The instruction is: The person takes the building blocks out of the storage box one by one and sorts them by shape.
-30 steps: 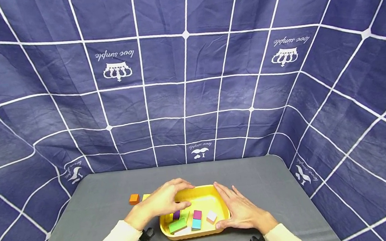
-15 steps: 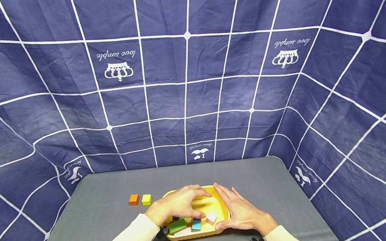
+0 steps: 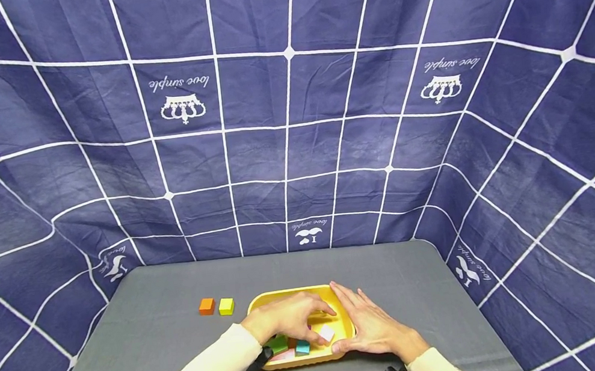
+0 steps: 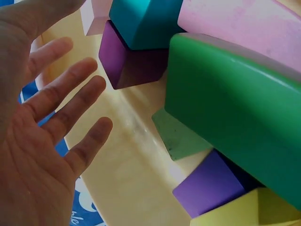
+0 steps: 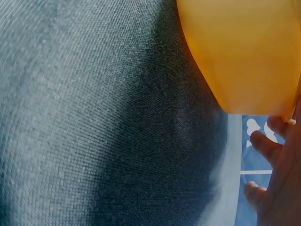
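Observation:
A yellow tray (image 3: 294, 364) holds several coloured blocks. My left hand (image 3: 284, 317) reaches in over it, fingers spread and apart from the blocks in the left wrist view. Its thumb is nearest a pale pink block (image 3: 326, 332). A teal block (image 4: 146, 23), a magenta block (image 4: 134, 61), a large green block (image 4: 230, 113), a violet block (image 4: 216, 183), a yellow block (image 4: 254, 209) and a long pink block (image 4: 249, 28) lie about it. With straight fingers, my right hand (image 3: 374, 325) rests against the tray's right side, thumb at the near corner.
An orange block (image 3: 207, 306) and a yellow cube (image 3: 226, 306) sit on the grey table (image 3: 405, 277) left of the tray. A blue curtain (image 3: 261, 153) with white lines hangs behind and at both sides.
My left hand has moved right across the tray toward the pale pink block, uncovering the yellow cube on the table. My right hand has stayed at the tray's right side.

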`<state>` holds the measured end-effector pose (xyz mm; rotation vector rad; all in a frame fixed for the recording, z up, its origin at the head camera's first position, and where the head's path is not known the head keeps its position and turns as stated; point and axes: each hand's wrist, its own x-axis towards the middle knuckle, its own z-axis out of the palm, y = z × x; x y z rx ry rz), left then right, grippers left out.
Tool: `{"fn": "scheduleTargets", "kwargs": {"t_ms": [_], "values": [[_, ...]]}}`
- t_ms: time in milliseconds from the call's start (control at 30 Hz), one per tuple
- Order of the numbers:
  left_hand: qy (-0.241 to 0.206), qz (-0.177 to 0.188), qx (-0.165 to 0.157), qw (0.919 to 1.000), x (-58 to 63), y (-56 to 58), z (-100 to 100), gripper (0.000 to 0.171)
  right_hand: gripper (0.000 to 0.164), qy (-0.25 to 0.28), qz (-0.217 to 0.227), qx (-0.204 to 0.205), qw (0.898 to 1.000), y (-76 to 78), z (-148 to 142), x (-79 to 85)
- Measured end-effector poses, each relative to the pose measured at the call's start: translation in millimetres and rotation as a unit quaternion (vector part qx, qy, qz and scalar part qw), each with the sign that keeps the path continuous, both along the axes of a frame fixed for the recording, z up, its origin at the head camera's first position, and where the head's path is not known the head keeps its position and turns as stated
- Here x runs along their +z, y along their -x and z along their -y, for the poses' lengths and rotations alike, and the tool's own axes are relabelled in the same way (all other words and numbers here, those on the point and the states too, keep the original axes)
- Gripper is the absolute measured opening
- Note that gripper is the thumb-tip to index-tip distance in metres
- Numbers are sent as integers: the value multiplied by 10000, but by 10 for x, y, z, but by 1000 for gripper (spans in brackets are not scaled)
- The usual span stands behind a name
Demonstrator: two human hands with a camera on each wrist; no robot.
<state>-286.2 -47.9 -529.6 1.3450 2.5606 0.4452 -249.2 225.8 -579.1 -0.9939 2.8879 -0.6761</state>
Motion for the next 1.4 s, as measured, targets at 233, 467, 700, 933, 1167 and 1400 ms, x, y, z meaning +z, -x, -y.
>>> {"fn": "scheduleTargets", "kwargs": {"t_ms": [233, 467, 700, 933, 1167, 1400], "values": [[152, -69, -277, 9995, 3, 6, -95, 54, 139, 3, 49, -35, 10000, -13, -3, -1], [170, 160, -237, 9994, 1, 16, -141, 38, 137, 28, 15, -10, 10000, -11, 4, 10], [198, 276, -194, 9992, -10, 15, -146, 24, 135, 89, 124, -28, 9999, -8, 15, 8], [203, 225, -184, 9994, 8, 16, -147, 23, 134, 116, 189, -64, 9997, -16, 7, 19], [127, 72, -181, 9997, 37, 6, -113, 22, 133, 88, 155, -71, 9998, -20, 3, 15], [-20, 34, -84, 10000, 71, 0, -41, 23, 132, 140, 185, -83, 9997, -18, 12, 9]]}}
